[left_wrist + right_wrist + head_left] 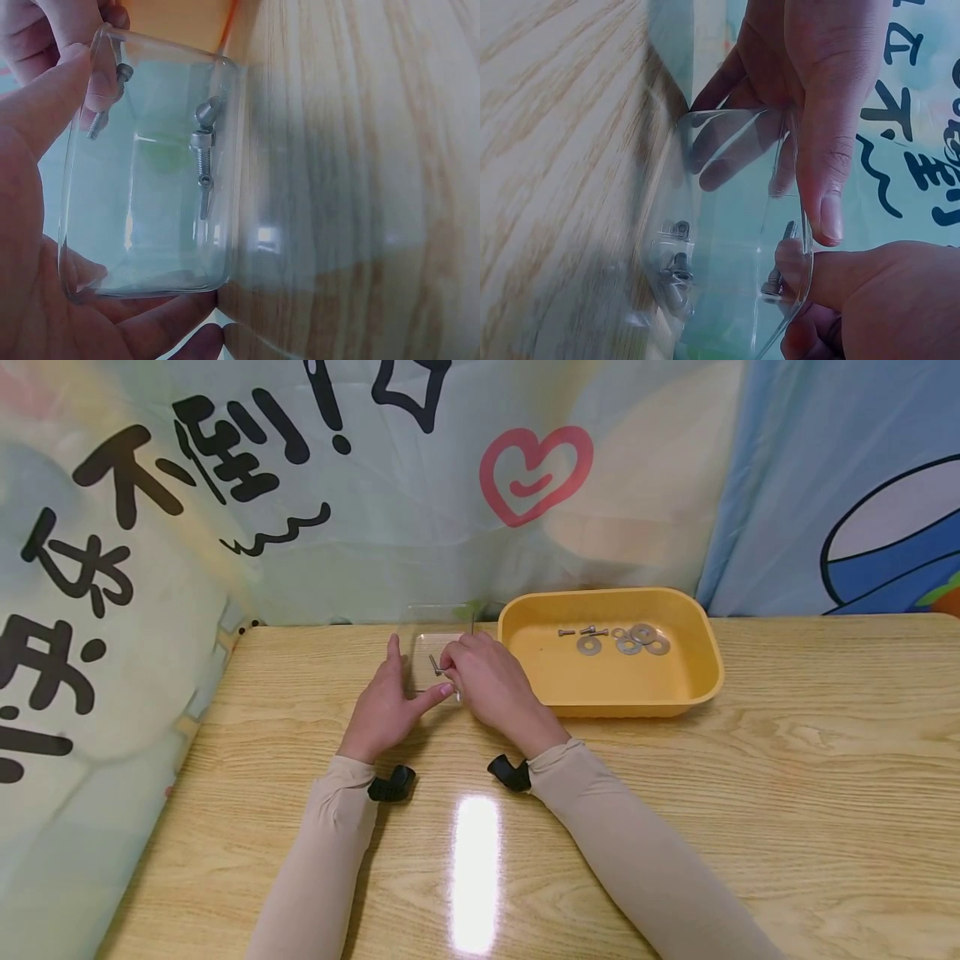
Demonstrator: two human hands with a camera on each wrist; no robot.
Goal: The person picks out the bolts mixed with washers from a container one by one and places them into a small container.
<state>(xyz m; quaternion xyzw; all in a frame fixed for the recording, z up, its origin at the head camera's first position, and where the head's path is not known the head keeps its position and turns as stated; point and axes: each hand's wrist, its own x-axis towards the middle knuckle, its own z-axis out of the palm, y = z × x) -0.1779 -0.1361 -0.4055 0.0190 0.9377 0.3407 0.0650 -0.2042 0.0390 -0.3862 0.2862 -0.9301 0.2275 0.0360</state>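
A clear plastic box (438,620) stands on the table, open at the top. My left hand (381,710) holds it from the left, its thumb along the near rim and its other fingers around the side. My right hand (495,683) reaches over the right part of the box and pinches a small metal screw (772,283) just inside the rim. In the left wrist view, that screw's threaded end (96,124) shows below the fingertips. Several metal screws (202,154) lie on the box floor, seen through its wall.
Right beside the box sits a yellow tray (630,710), holding a few screws (592,631) and several flat washers (628,646). A printed cloth (420,527) hangs along the back edge of the wooden table (810,777) and down its left side.
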